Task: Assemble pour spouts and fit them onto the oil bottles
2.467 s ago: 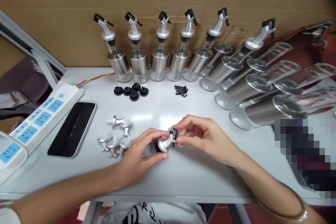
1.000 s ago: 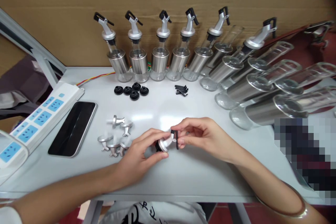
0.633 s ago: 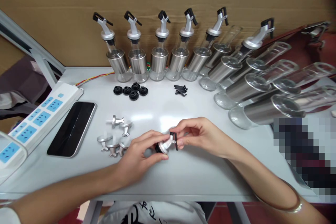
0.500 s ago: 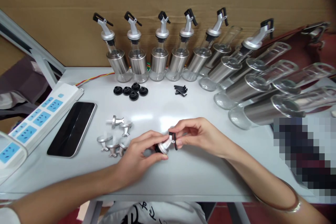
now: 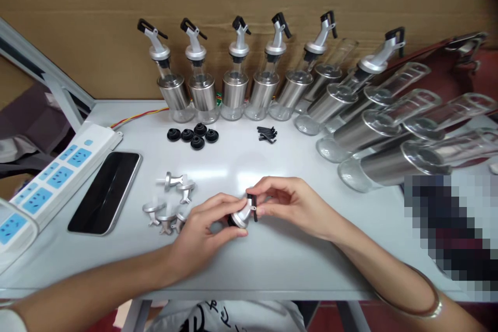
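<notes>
Near the table's front, my left hand [image 5: 208, 228] grips a silver pour spout [image 5: 241, 216] by its round base, with a black stopper underneath. My right hand [image 5: 286, 199] pinches the black lever [image 5: 254, 207] at the spout's top end. Left of my left hand lie several silver spout bodies [image 5: 166, 218]. Farther back are several black rubber stoppers [image 5: 197, 142] and a small pile of black levers [image 5: 266, 135].
Bottles with spouts fitted [image 5: 204, 96] stand along the cardboard at the back. Open bottles [image 5: 385, 166] stand at the right, before a brown bag [image 5: 482, 70]. A phone [image 5: 105, 192] and a white power strip [image 5: 50, 181] lie at the left.
Both hands and the spout have shifted very slightly left. The black lever sits a little closer to the spout, and my right fingers have moved with it.
</notes>
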Available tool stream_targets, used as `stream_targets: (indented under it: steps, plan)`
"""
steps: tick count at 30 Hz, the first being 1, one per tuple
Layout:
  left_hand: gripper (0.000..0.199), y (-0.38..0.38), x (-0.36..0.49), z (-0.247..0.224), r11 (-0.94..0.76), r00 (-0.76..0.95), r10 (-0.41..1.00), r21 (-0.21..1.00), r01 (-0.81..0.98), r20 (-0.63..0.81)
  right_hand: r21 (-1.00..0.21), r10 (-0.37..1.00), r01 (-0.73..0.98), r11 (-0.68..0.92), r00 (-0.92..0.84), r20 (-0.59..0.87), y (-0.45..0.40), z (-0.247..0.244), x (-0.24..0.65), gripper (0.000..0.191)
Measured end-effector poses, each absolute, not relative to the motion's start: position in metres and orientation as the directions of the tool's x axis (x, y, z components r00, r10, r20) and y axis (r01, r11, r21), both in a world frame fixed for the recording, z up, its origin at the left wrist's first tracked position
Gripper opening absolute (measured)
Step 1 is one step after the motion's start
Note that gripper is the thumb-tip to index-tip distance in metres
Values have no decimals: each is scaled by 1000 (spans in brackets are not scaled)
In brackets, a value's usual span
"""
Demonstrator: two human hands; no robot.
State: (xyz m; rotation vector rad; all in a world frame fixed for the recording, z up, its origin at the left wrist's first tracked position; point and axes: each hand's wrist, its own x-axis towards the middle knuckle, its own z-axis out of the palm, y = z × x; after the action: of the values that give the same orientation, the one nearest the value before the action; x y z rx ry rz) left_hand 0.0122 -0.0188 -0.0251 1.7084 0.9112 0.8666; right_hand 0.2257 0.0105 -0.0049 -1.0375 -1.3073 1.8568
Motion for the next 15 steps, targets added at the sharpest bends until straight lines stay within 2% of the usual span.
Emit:
stream_targets:
  steps: [4, 8, 12, 15]
  plan:
    - [39, -19, 11, -24, -300, 458, 868, 937, 179, 191, -972, 839, -76, -223, -523, -151, 9, -1, 226, 27]
    - [43, -18, 9, -20, -366, 473, 846, 914, 176, 248, -976, 855, -95, -194, -505, -121, 8, 0, 225, 31]
    - [44, -22, 11, -21, -240, 469, 870, 961, 137, 150, -983, 882, -119, -139, -465, -69, 9, -1, 224, 27]
    - [48, -26, 14, -23, -83, 395, 915, 997, -3, 77, -965, 871, -195, -174, -489, -58, 9, -1, 223, 23]
